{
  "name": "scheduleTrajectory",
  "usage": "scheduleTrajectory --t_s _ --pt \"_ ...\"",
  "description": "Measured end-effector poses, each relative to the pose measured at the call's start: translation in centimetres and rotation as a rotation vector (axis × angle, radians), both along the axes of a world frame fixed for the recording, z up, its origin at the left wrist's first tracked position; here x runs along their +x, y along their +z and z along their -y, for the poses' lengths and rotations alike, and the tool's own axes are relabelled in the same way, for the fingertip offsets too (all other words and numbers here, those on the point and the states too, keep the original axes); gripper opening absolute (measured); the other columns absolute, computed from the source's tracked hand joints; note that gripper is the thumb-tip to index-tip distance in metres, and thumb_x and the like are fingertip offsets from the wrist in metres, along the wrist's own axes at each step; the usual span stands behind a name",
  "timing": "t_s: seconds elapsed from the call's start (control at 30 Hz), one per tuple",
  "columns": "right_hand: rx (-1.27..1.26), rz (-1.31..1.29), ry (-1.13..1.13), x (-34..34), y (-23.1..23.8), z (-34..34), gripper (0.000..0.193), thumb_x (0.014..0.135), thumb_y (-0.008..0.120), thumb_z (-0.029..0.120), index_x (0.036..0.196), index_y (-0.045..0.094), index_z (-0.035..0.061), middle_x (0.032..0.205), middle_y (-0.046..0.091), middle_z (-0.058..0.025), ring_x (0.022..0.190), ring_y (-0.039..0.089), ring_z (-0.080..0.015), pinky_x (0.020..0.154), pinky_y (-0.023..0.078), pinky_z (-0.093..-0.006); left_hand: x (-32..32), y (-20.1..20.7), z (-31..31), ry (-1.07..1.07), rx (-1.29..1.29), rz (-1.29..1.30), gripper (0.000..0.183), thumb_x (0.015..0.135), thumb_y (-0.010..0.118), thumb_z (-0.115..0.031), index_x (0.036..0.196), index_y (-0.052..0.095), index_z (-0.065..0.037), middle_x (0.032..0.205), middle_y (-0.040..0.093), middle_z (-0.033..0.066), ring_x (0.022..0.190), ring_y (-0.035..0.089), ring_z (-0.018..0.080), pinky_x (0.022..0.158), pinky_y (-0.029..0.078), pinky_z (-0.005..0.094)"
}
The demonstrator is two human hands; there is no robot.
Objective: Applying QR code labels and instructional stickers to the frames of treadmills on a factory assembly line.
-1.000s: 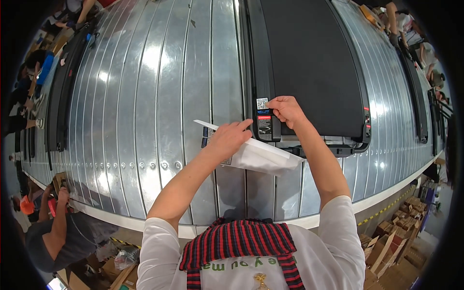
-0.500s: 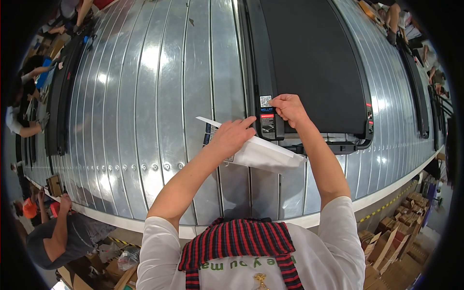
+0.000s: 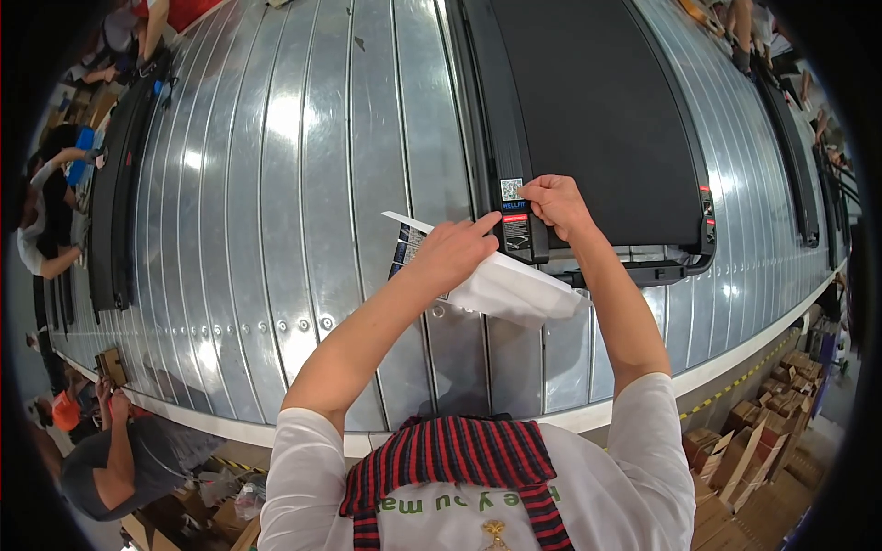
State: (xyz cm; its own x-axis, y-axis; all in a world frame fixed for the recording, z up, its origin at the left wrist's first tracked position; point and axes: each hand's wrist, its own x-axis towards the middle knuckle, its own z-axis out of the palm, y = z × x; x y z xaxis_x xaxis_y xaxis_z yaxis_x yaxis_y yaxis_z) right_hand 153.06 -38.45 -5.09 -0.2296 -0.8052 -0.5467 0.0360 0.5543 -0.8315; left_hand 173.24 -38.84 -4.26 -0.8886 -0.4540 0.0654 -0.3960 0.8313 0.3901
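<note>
A black treadmill deck (image 3: 597, 119) lies on a ridged metal table, with a black side rail (image 3: 501, 101) along its left edge. At the rail's near end is a blue label with a square printed code (image 3: 512, 193). My right hand (image 3: 559, 204) is closed in a pinch at that label's right edge. Just below sits a red, white and black label (image 3: 517, 234). My left hand (image 3: 452, 253) is closed on white label sheets (image 3: 524, 286), its index finger stretched to the rail's left edge. Dark printed labels show on the sheets' left part.
Another dark treadmill frame (image 3: 118, 197) lies at the far left and another long black frame (image 3: 788, 156) at the right, with people beside them. The table's pale edge (image 3: 588, 420) runs in front of me. Cardboard boxes (image 3: 749, 450) are stacked below at the right.
The view has shifted slightly. Both hands keep nearly the same places against the rail, my right still pinching at the code label and my left index finger still near the rail's edge.
</note>
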Motion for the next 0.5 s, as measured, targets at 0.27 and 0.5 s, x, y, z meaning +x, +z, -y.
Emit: scheduleTrajectory --t_s 0.27,0.5 --pt "-0.016 -0.025 0.004 0.4 0.1 0.0 0.009 0.071 0.058 0.007 0.068 0.057 -0.0007 0.048 0.046 -0.0002 0.039 0.037 -0.0049 0.033 0.024 -0.0205 -1.8 0.7 0.7 -0.019 0.043 0.156 0.007 0.069 0.046 -0.004 0.074 0.05 -0.003 0.121 0.043 0.0104 0.077 0.056 0.0291 0.063 0.045 0.0388" --pt "-0.035 -0.095 0.003 0.6 -0.3 -0.2 0.01 0.071 0.058 0.007 0.065 0.057 -0.0008 0.049 0.048 -0.0007 0.039 0.039 -0.0058 0.035 0.029 -0.0213 -1.8 0.4 0.1 0.021 0.057 0.139 0.007 0.069 0.047 -0.003 0.074 0.051 -0.002 0.122 0.042 0.0104 0.072 0.057 0.0305 0.062 0.046 0.039"
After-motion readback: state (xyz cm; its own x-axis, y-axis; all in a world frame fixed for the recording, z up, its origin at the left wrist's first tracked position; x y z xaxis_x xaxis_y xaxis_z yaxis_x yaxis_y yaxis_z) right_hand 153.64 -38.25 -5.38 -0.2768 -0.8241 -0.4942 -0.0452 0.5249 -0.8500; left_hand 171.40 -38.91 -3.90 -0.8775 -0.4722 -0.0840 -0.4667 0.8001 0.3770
